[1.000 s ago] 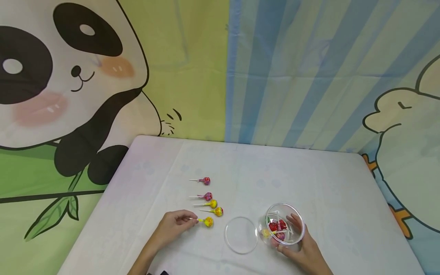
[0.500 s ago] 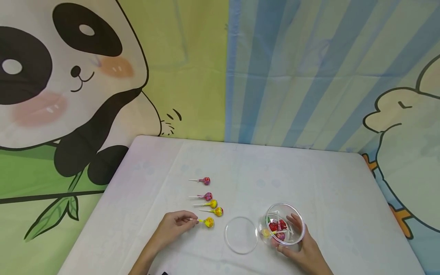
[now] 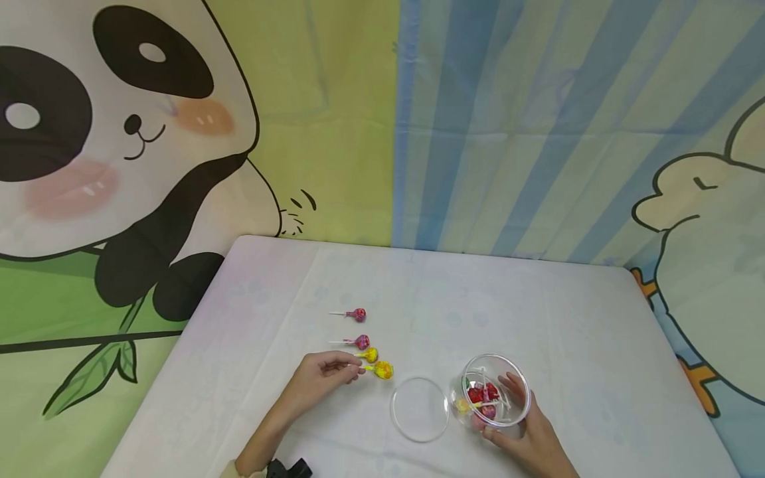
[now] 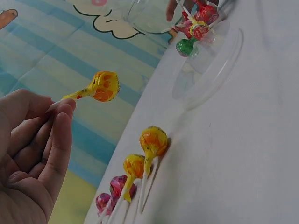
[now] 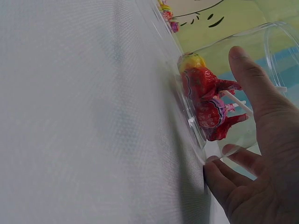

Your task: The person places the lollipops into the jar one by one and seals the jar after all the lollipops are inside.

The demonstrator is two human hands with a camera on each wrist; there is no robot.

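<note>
My left hand pinches the white stick of a yellow-wrapped lollipop between thumb and fingertips. In the left wrist view this candy is raised off the table; in the head view it overlaps another yellow lollipop lying below. Beside that one lie a further yellow lollipop and two pink-purple lollipops, sticks pointing left. My right hand grips a clear round jar, thumb on one side and fingers round its lower part. Several red, yellow, green and purple lollipops are inside it, and its mouth is uncovered.
A clear round lid lies flat on the white-covered table, between the lollipop column and the jar. A printed curtain with a panda hangs behind the table. A black strap piece shows at my left wrist.
My left hand has lifted the nearest yellow lollipop and carried it up and right, over the other yellow ones. The right hand and the jar have stayed in place.
</note>
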